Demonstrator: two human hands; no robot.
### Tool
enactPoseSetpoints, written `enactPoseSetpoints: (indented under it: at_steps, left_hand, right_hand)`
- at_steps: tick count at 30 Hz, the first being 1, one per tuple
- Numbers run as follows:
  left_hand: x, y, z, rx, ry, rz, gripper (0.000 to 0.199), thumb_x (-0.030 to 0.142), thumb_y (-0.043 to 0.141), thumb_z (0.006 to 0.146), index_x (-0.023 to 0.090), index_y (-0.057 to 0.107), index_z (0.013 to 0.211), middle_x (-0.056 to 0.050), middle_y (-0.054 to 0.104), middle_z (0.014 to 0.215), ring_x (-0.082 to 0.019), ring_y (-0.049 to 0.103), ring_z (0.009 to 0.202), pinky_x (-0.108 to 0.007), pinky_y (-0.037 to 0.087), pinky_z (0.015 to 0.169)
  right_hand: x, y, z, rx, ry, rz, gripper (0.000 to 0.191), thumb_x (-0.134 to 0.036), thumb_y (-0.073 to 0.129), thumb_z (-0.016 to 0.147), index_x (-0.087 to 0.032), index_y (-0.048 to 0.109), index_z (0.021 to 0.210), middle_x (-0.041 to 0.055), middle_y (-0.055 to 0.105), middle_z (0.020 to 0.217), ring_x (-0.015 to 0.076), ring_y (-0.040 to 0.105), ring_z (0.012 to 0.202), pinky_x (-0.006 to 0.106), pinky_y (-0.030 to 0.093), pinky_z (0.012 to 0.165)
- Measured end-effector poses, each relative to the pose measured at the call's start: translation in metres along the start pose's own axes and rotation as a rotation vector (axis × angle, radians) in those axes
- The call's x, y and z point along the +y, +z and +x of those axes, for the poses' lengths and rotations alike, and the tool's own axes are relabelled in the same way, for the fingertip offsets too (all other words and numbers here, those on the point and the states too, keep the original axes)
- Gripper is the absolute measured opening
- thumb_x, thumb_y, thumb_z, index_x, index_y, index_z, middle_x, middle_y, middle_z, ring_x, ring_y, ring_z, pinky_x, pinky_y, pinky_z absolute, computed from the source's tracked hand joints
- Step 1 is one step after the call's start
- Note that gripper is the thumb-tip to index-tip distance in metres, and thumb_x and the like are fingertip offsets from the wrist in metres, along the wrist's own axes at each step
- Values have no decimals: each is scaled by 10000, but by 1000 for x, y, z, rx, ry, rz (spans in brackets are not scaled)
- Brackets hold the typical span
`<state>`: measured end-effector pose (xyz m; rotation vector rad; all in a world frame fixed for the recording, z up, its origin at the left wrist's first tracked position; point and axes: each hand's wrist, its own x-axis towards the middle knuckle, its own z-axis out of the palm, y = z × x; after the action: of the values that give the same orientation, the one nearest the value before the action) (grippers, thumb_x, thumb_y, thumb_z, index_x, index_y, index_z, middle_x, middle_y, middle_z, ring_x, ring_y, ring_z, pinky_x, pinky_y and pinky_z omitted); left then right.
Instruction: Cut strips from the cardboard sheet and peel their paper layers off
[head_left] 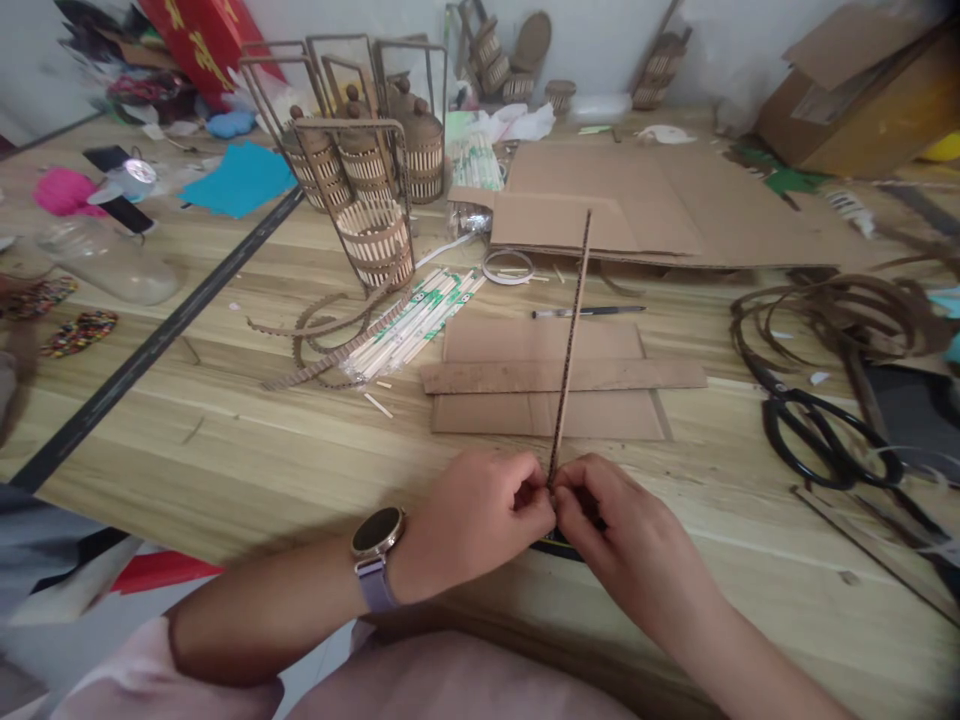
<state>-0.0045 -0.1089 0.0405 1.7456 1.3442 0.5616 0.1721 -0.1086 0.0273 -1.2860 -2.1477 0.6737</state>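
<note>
A long, narrow cardboard strip [572, 335], seen edge-on with its corrugation showing, stands out from between my hands toward the back of the table. My left hand [487, 515], below a wristwatch, pinches the strip's near end. Close against it, my right hand [619, 515] pinches the same end from the other side. The fingertips nearly touch, and the very end of the strip is hidden by them. Part of a dark object with a yellow line [559, 547] shows beneath my hands. Beyond them lie flat cardboard pieces [487, 415] with a cardboard band [637, 376] across them.
Black-handled scissors [832, 445] and coiled cardboard strips [885, 310] lie at the right. Wrapped sticks [420, 325] and a lantern-like stick basket [375, 245] stand left of centre. A pen [592, 312], a tape ring [508, 267] and large cardboard sheets [645, 195] lie farther back.
</note>
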Motion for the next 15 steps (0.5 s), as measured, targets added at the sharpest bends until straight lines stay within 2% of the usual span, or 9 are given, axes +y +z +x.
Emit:
enactPoseSetpoints:
  at_steps: [4,7,10,13,15]
  left_hand:
    - [-1,2,-1,26,44,100,166,171,542,822,193,475,671,23,535,629,-117,429,597,-267,239,576]
    - [-1,0,0,32,42,55,145,166,545,820,191,497,686,29,539,627,-110,442,590,-257,255,575]
    - [0,-4,1,38,3,-81,122,184,567,813,185,536,695,47,543,617,-97,463,580,-234,286,564]
    - [-1,-7,1,6,-41,-247,116,206,590,805,182,560,695,64,528,603,-85,456,573,-208,315,541]
    - [-2,-7,2,-21,-49,-328,112,202,587,805,181,564,697,71,520,601,-79,448,570,-194,329,531]
  right_hand:
    - [0,-2,1,-21,17,16,181,-242,482,918,-252,522,741,-38,579,600,112,525,485,233,406,452]
    - [-1,-5,2,-11,0,11,167,-218,496,923,-249,548,768,-41,609,617,109,557,500,225,421,456]
    - [-2,-7,3,75,-130,-31,140,-197,509,952,-245,583,843,-25,667,720,112,634,595,224,478,519]
    - [-2,-7,2,203,-314,-116,57,-201,549,961,-234,594,954,1,704,818,135,690,720,248,535,622]
    - [-1,-7,2,265,-387,-182,49,-206,594,949,-221,601,995,15,719,840,155,704,769,275,557,681]
